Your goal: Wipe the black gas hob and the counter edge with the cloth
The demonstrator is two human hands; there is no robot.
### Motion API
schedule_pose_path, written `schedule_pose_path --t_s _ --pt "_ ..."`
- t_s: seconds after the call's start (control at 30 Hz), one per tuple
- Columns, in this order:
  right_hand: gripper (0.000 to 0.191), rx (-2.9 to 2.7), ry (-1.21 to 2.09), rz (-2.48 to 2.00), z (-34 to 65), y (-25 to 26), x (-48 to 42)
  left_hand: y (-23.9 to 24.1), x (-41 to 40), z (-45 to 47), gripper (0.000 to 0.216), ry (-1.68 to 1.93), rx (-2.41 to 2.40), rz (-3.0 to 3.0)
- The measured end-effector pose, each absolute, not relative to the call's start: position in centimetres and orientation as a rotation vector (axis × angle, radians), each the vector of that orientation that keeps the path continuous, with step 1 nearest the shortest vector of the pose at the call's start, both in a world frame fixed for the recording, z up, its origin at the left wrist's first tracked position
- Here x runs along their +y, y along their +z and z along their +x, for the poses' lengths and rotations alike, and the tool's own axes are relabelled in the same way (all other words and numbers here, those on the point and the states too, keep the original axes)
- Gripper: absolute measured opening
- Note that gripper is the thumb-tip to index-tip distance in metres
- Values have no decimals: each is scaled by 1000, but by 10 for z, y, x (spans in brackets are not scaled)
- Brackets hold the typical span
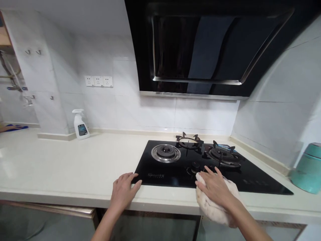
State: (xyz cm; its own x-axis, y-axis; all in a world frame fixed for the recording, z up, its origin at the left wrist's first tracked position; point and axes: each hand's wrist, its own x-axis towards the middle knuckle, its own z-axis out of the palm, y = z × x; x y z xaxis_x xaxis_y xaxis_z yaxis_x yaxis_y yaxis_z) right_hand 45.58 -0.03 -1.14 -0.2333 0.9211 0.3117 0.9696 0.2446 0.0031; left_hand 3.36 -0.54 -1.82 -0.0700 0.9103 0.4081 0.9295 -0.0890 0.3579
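My right hand presses a whitish cloth onto the front of the black glass gas stove, close to a control knob. Part of the cloth hangs over the counter's front edge. At the stove's front left corner, my left hand rests on the counter with its fingers apart and nothing in it. The left burner has no pan support on it. A black pan support stands off at the back, and the right burner has its own support in place.
A white spray bottle stands by the wall on the pale counter. A turquoise container is at the right end. The black range hood overhangs the stove. At far left, another person's hand is on a blue cloth.
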Motion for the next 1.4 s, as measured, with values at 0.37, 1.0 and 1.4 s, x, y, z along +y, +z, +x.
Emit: schedule_pose_path --t_s 0.37,1.0,1.4 --pt "48 -1986 -591 -2125 551 -20 -3 -16 -7 32 39 -892 -2070 -2127" --pt "53 -1693 -315 -2297 571 -4 67 -15 -8 37 37 -893 -2065 -2096" --pt "39 -1954 -541 -2245 554 -2 25 -15 -8 34 40 -940 -2046 -2121"
